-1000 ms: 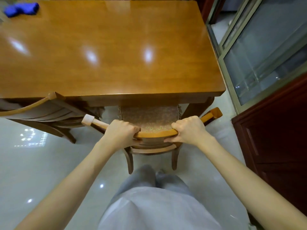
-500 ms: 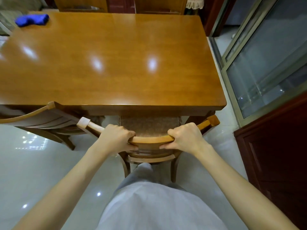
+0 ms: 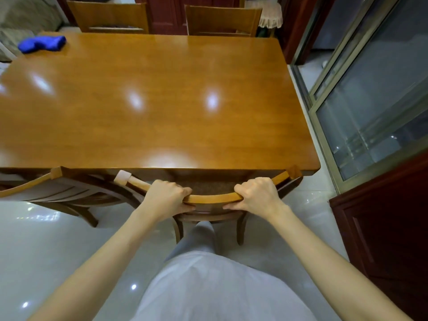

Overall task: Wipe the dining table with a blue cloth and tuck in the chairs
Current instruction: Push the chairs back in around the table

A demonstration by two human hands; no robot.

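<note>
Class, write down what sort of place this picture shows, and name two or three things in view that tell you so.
Probably a home dining room: a large polished wooden table with matching wooden chairs on two sides, a sliding glass door beside it, and a glossy floor.

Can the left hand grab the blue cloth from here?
Probably not. The left hand grips the chair at the near edge of the table, while the blue cloth lies at the far left corner. Nothing blocks the way; it just looks too far.

We see the glossy wooden table (image 3: 162,100) — a crumpled blue cloth (image 3: 41,44) on its far-left corner, the near chair (image 3: 213,199) with its seat under the near edge.
</note>
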